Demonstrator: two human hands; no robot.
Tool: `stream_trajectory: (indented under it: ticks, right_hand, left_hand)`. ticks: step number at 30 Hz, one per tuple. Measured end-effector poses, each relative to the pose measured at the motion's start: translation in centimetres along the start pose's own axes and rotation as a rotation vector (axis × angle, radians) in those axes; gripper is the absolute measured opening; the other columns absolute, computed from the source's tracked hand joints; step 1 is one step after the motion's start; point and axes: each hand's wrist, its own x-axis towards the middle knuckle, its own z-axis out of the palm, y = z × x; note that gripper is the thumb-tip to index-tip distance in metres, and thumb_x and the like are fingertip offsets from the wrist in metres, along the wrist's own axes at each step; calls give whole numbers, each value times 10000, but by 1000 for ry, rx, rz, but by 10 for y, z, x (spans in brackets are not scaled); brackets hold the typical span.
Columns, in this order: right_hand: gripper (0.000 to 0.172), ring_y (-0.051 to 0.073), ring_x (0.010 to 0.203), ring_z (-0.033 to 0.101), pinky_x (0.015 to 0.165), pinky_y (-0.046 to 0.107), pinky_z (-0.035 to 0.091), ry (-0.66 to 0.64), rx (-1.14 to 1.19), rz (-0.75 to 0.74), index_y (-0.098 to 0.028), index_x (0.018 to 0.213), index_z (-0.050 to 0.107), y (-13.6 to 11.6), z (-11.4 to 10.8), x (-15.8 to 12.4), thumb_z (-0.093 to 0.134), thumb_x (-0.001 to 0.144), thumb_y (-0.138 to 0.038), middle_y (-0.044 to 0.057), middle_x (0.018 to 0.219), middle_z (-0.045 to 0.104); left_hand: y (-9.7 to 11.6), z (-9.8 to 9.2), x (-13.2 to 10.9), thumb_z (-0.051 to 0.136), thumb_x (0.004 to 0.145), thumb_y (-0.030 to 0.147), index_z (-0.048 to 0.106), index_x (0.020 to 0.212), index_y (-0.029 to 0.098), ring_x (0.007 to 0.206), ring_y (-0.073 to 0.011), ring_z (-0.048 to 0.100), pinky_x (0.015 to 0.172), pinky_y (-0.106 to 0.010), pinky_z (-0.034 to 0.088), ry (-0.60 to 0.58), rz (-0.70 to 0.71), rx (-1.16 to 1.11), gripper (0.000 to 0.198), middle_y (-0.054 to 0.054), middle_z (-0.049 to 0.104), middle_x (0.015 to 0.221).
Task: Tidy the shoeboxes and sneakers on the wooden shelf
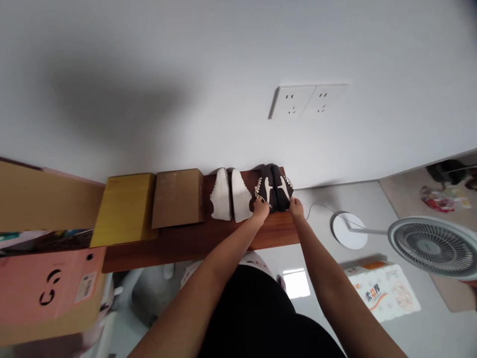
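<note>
A pair of dark brown sneakers (276, 185) with cream stripes and laces stands side by side at the right end of a reddish-brown wooden shelf (223, 236). My left hand (261, 209) is closed on the left shoe's outer side, near its laces. On the outer side of the right shoe, my right hand (296, 207) is closed as well. The fingertips of both hands are partly hidden. Just left of my left hand, a pair of white sneakers (241, 197) rests on the same shelf, soles turned toward each other.
A brown box (178, 198) and a yellow box (124, 209) stand left on the shelf, beside a pink box (48, 288). To the right are a floor fan (428, 247) and a tissue pack (385, 293). A white wall with sockets (307, 101) rises behind.
</note>
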Motion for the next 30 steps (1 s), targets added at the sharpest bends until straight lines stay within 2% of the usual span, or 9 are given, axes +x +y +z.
stream_trajectory:
  ticks: [4, 8, 10, 12, 15, 19, 23, 26, 30]
  right_hand:
    - [545, 290, 1078, 637, 906, 361, 495, 130, -18, -1, -61, 1174, 644, 10, 2, -17, 438, 859, -455, 228, 1129, 695]
    - [576, 302, 1185, 605, 976, 387, 484, 173, -38, -2, -71, 1257, 599, 33, 0, -65, 444, 865, -464, 238, 1243, 650]
    - [514, 297, 1113, 648, 925, 396, 516, -12, -61, 32, -120, 1214, 623, 44, 5, -97, 461, 859, -456, 190, 1193, 682]
    - [428, 280, 940, 701, 805, 391, 551, -343, -111, 54, -164, 1126, 660, 51, 13, -130, 495, 849, -446, 139, 1067, 724]
    - [263, 268, 868, 707, 795, 392, 542, -640, -276, -104, -194, 974, 698, 43, 34, -172, 563, 824, -362, 111, 969, 741]
    - [207, 302, 1011, 683, 909, 416, 500, -599, -483, -307, -190, 971, 706, -12, 80, -214, 615, 790, -234, 152, 1043, 736]
    - [267, 281, 1066, 670, 981, 413, 483, -769, -325, -477, -192, 1065, 711, -92, 151, -256, 637, 822, -273, 125, 1121, 729]
    - [310, 260, 1056, 679, 992, 417, 498, -847, -134, -454, -210, 1122, 705, -139, 212, -294, 655, 834, -314, 93, 1132, 732]
    - [397, 244, 1149, 647, 1017, 418, 496, -826, 103, -342, -219, 1250, 644, -173, 289, -341, 626, 871, -333, 82, 1197, 713]
  left_hand:
    - [1, -33, -24, 598, 845, 303, 586, 1204, 197, 920, -175, 689, 701, -249, 504, -58, 54, 39, 375, -132, 660, 1250]
    - [-24, -112, -61, 565, 871, 353, 654, 1102, 200, 903, -158, 695, 739, -238, 491, -181, 5, 72, 291, -85, 706, 1162]
    - [-46, -157, -79, 570, 868, 344, 671, 1063, 198, 896, -163, 696, 755, -252, 494, -101, -14, 82, 264, -86, 720, 1123]
    - [-71, -201, -95, 568, 862, 312, 678, 1042, 196, 880, -172, 699, 760, -274, 502, 17, -52, 94, 241, -93, 728, 1096]
    - [-106, -260, -112, 578, 842, 258, 690, 987, 195, 892, -202, 704, 789, -312, 522, 134, -69, 169, 194, -92, 743, 1029]
    - [-128, -330, -130, 619, 792, 194, 703, 891, 215, 1002, -244, 695, 928, -352, 509, 226, 85, 307, 131, -81, 753, 973]
    - [-122, -396, -147, 594, 832, 226, 709, 998, 230, 1052, -243, 683, 1000, -372, 488, 321, 231, 297, 202, -75, 745, 1072]
    - [-113, -451, -154, 556, 869, 265, 699, 1062, 231, 1074, -236, 668, 1033, -378, 473, 454, 346, 273, 242, -66, 733, 1110]
    - [-108, -525, -149, 532, 880, 265, 670, 1142, 212, 1142, -245, 639, 1068, -400, 450, 596, 395, 263, 301, -87, 697, 1191]
